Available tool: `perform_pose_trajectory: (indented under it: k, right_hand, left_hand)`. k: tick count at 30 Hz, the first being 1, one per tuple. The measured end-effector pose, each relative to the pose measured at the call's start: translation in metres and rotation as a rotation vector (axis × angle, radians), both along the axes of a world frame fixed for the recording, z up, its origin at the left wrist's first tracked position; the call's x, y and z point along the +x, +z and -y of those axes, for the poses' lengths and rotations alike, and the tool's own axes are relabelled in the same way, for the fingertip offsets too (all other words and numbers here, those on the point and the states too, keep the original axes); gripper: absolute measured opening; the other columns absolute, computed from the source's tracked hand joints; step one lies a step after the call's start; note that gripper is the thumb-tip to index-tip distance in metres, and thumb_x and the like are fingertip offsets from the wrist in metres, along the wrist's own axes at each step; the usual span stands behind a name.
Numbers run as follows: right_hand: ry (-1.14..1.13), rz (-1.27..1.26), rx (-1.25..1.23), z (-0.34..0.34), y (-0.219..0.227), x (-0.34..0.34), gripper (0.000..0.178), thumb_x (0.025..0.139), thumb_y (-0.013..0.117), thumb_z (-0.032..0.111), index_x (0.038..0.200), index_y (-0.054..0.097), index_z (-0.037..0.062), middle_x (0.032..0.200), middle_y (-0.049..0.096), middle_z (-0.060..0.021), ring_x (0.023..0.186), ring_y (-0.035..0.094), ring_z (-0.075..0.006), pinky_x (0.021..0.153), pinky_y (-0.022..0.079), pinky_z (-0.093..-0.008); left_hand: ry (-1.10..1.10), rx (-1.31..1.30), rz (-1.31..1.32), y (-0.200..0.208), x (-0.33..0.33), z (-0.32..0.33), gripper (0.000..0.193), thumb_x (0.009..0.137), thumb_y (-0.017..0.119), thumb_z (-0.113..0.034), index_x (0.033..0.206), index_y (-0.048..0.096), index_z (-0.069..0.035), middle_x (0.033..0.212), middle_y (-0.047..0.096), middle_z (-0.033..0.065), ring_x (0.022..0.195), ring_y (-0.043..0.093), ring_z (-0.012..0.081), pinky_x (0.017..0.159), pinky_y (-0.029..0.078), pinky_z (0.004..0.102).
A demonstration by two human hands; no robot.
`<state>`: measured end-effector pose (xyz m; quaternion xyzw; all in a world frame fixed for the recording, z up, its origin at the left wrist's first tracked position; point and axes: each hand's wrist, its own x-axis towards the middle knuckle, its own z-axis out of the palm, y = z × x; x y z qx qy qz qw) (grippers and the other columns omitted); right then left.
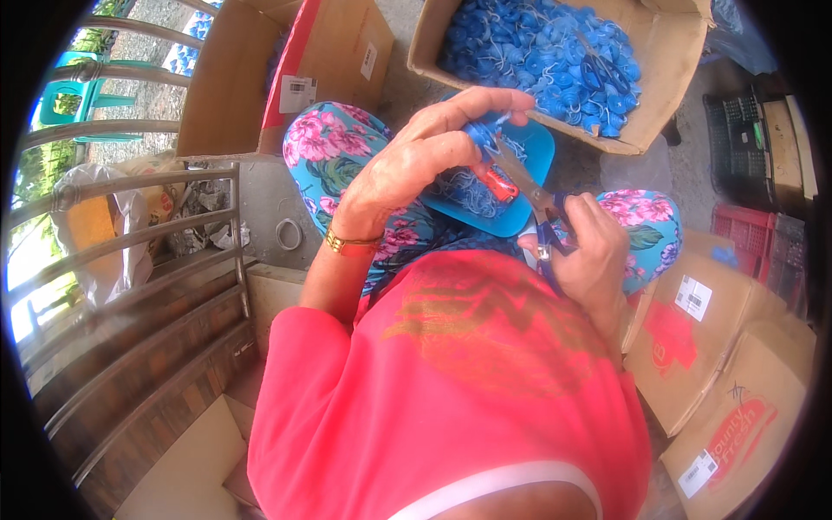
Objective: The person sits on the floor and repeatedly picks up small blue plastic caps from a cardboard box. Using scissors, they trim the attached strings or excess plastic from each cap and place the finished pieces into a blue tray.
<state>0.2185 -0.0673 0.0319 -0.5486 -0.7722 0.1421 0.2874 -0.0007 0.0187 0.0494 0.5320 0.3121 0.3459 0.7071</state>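
My left hand pinches a small blue plastic cap with a white string between thumb and fingers, above my lap. My right hand grips the blue handles of a pair of scissors, whose metal blades point up-left and meet the cap. Under both hands a blue tray rests on my knees, holding white threads, blue bits and an orange-red object. A gold bangle sits on my left wrist.
A cardboard box full of several blue caps stands ahead of my knees. Another open cardboard box is at upper left. Flattened cartons lie at right, dark and red crates beyond. Metal railing runs along the left.
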Motion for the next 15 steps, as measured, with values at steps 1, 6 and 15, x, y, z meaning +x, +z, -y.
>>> perform_pose_trajectory:
  k: [1,6,15]
  right_hand:
    - [-0.013,0.030,0.029,-0.001,-0.001,0.000,0.049,0.062,0.083,0.041,0.080,0.054,0.0045,0.066,0.048,-0.0083,0.057,0.051,-0.0286,0.052,0.038,-0.0396]
    - [-0.041,0.182,0.136,0.000,-0.007,0.002,0.046,0.063,0.082,0.039,0.074,0.052,0.0060,0.064,0.047,-0.0082,0.056,0.050,-0.0304,0.052,0.036,-0.0397]
    - [-0.009,0.078,0.081,0.000,-0.002,0.008,0.045,0.066,0.079,0.040,0.080,0.055,0.0036,0.069,0.051,-0.0090,0.062,0.052,-0.0309,0.055,0.037,-0.0404]
  left_hand:
    - [-0.014,0.055,-0.070,0.000,-0.001,-0.001,0.068,0.068,0.046,-0.017,0.132,0.047,0.006,0.122,0.056,0.0128,0.098,0.055,0.0176,0.075,0.044,0.0250]
    - [-0.057,-0.173,0.157,-0.003,0.000,0.002,0.057,0.078,0.047,-0.009,0.133,0.047,0.004,0.119,0.055,0.0126,0.092,0.058,0.0194,0.084,0.047,0.0316]
    - [-0.127,-0.534,0.658,-0.010,0.006,-0.008,0.077,0.074,0.050,-0.022,0.138,0.030,0.016,0.131,0.047,0.0278,0.094,0.056,0.0308,0.068,0.048,0.0270]
